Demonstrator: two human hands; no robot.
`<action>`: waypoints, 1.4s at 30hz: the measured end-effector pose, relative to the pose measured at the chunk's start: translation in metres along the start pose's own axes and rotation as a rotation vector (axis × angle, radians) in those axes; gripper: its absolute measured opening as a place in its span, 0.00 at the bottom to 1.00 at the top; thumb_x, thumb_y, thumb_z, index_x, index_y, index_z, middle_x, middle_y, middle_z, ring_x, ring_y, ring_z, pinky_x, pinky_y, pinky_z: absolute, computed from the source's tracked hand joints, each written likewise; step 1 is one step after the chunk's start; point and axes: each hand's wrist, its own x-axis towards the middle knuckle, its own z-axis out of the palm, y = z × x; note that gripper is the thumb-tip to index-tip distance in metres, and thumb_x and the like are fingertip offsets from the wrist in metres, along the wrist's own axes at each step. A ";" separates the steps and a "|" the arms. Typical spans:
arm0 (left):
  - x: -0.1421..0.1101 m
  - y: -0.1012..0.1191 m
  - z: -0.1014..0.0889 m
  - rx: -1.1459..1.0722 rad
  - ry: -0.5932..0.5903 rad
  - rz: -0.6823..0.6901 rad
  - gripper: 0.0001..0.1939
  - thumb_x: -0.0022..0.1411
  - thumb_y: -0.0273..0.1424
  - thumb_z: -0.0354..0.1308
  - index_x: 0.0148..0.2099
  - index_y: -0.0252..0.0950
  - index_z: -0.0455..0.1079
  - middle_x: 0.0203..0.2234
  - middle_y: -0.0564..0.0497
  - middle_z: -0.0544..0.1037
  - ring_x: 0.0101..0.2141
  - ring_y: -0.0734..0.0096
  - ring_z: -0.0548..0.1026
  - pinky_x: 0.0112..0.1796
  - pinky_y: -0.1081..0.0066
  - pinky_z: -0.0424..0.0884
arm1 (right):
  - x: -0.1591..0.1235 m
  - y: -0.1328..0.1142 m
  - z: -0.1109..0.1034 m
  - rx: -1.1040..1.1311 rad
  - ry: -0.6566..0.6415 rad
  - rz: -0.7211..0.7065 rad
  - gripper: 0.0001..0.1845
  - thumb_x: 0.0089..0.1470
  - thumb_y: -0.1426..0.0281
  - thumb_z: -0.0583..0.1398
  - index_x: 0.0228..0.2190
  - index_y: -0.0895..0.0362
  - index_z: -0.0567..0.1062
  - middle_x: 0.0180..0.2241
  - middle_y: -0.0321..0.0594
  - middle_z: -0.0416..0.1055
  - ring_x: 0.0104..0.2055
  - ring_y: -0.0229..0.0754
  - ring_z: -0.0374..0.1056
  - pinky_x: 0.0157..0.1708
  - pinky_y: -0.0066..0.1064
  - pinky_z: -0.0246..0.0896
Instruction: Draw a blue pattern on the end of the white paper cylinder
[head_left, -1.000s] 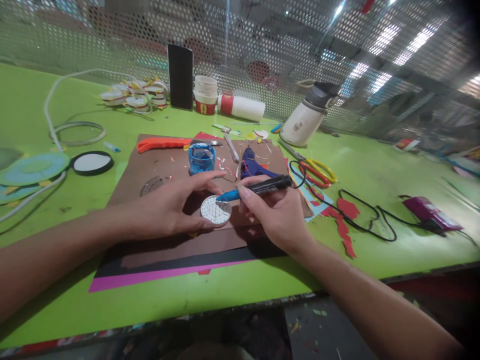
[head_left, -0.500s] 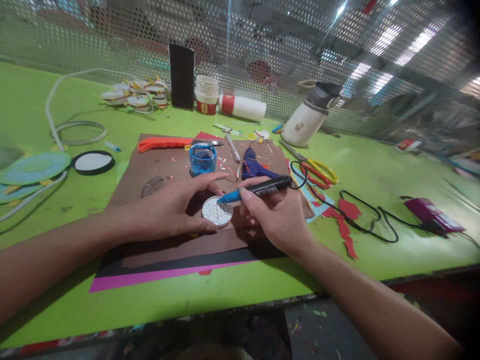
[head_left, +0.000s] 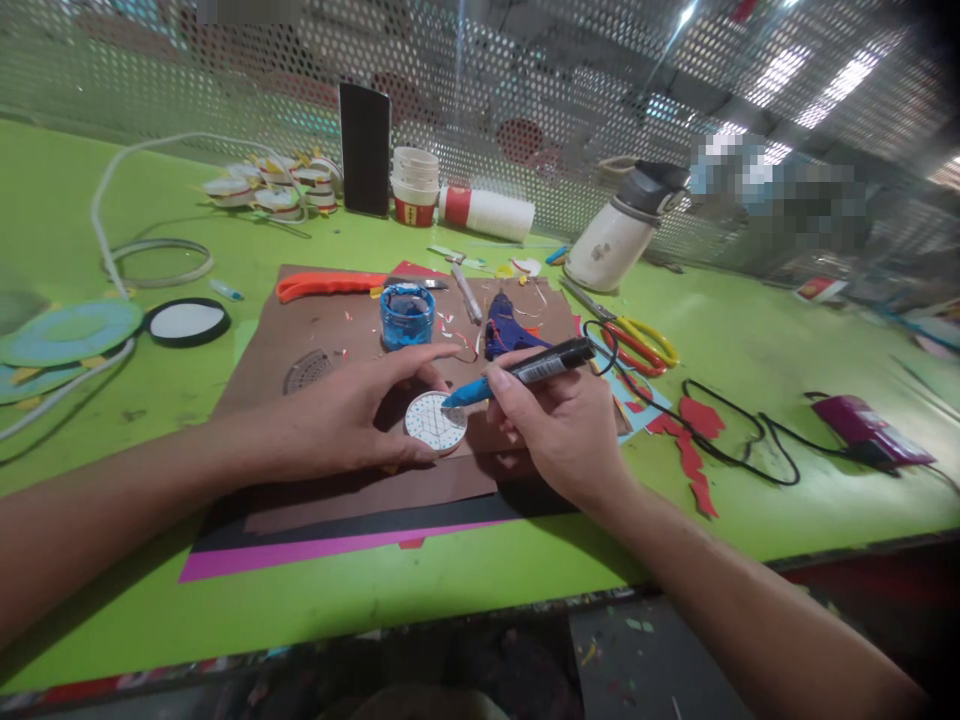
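A small round white disc (head_left: 433,428) with blue dots round its edge and dark lines across its middle sits over the brown sheet (head_left: 330,500). My left hand (head_left: 367,415) grips its left side, thumb at the front edge and fingers behind. Between the thumb and fingers of my right hand (head_left: 551,405) is a marker (head_left: 540,366) with a black barrel and a blue front end. Its tip points down left at the disc's upper right; whether it touches I cannot tell. Behind the disc stands a jar of blue paint (head_left: 407,318).
Around the sheet lie an orange-handled knife (head_left: 330,287), a blue glue gun (head_left: 506,328), scissors (head_left: 637,345) and red paper scraps (head_left: 694,460). Farther back stand a phone (head_left: 365,150), paper cups (head_left: 415,190) and a white jug (head_left: 611,240). A black cable runs right to a purple box (head_left: 870,430).
The marker and my right hand have shifted slightly right, moving the tip to another spot on the disc. My left hand keeps its hold.
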 end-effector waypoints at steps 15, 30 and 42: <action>0.000 -0.001 0.001 -0.028 0.008 0.043 0.54 0.71 0.50 0.80 0.92 0.51 0.69 0.66 0.45 0.93 0.62 0.41 0.91 0.68 0.52 0.87 | -0.001 0.002 0.003 0.081 -0.070 0.050 0.23 0.65 0.48 0.83 0.39 0.51 0.85 0.27 0.32 0.78 0.29 0.43 0.77 0.34 0.35 0.82; 0.002 0.004 0.000 0.021 -0.009 -0.017 0.58 0.68 0.50 0.78 0.94 0.46 0.68 0.73 0.42 0.91 0.71 0.33 0.88 0.74 0.45 0.83 | -0.001 0.007 0.001 -0.128 -0.031 -0.093 0.25 0.70 0.46 0.80 0.35 0.53 0.89 0.31 0.41 0.90 0.32 0.46 0.84 0.33 0.33 0.81; -0.001 -0.002 0.002 0.053 0.027 0.005 0.56 0.69 0.53 0.79 0.92 0.46 0.71 0.70 0.40 0.91 0.68 0.34 0.88 0.73 0.43 0.83 | 0.000 0.003 0.004 -0.064 0.092 -0.127 0.14 0.68 0.59 0.76 0.32 0.51 0.86 0.25 0.34 0.83 0.26 0.41 0.80 0.31 0.31 0.84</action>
